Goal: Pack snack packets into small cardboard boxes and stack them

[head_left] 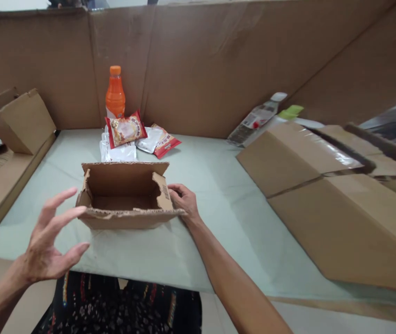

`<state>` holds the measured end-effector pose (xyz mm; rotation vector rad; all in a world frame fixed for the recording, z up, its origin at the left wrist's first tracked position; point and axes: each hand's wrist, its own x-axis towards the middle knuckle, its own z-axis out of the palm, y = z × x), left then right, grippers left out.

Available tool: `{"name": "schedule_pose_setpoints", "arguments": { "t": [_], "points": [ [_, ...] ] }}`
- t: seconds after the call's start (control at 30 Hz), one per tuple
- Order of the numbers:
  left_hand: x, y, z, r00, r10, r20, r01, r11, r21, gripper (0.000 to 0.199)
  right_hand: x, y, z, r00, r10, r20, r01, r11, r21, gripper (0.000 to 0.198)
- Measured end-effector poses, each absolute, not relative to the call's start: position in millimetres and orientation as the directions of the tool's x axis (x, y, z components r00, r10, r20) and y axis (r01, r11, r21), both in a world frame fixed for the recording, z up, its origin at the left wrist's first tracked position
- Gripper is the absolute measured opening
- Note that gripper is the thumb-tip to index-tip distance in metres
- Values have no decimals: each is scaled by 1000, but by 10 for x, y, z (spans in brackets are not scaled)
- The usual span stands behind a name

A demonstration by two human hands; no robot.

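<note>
An open-topped cardboard box stands on the pale green cloth near the table's front, its inside bare brown card. Just left of it, my left hand is raised with fingers and thumb spread apart, holding nothing. At the box's right end, my right hand has its fingers curled against the side and flap; part of the grip is hidden by the front flap. Behind the box lie a red food packet, another red-and-white packet and white pouches. An orange drink bottle stands upright behind them.
Large cardboard boxes cover the right side. A clear plastic bottle leans behind them beside a light green item. An open carton sits at the far left. A tall cardboard panel closes off the back.
</note>
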<state>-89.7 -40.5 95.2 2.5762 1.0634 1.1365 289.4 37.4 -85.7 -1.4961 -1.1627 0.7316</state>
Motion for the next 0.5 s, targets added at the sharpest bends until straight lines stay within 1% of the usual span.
{"name": "schedule_pose_setpoints", "arguments": {
  "t": [0.07, 0.1, 0.2, 0.27, 0.33, 0.43, 0.5],
  "points": [
    [-1008, -373, 833, 354, 698, 622, 516, -701, 492, 59, 2885, 399, -835, 336, 932, 137, 286, 38, -958, 38],
    [-1058, -325, 756, 339, 725, 600, 499, -679, 538, 65, 2885, 421, -812, 331, 933, 142, 291, 42, -956, 38],
    [-1163, -89, 485, 424, 804, 417, 495, -591, 637, 97, 2914, 543, -665, 303, 937, 175, 335, 67, -940, 37],
    [-1184, 91, 306, 489, 820, 300, 475, -538, 697, 111, 2944, 702, -503, 273, 937, 219, 389, 100, -916, 35],
    [-1171, 241, 150, 531, 813, 238, 433, -502, 749, 120, 2956, 956, -303, 234, 935, 268, 448, 141, -883, 33],
    [-1122, 368, -41, 556, 803, 214, 382, -476, 792, 128, 2908, 1534, 10, 170, 931, 323, 524, 192, -829, 30],
    [-1100, 390, -153, 548, 809, 211, 362, -457, 812, 130, 2837, 2020, 189, 135, 927, 351, 560, 221, -798, 31]
  ]
}}
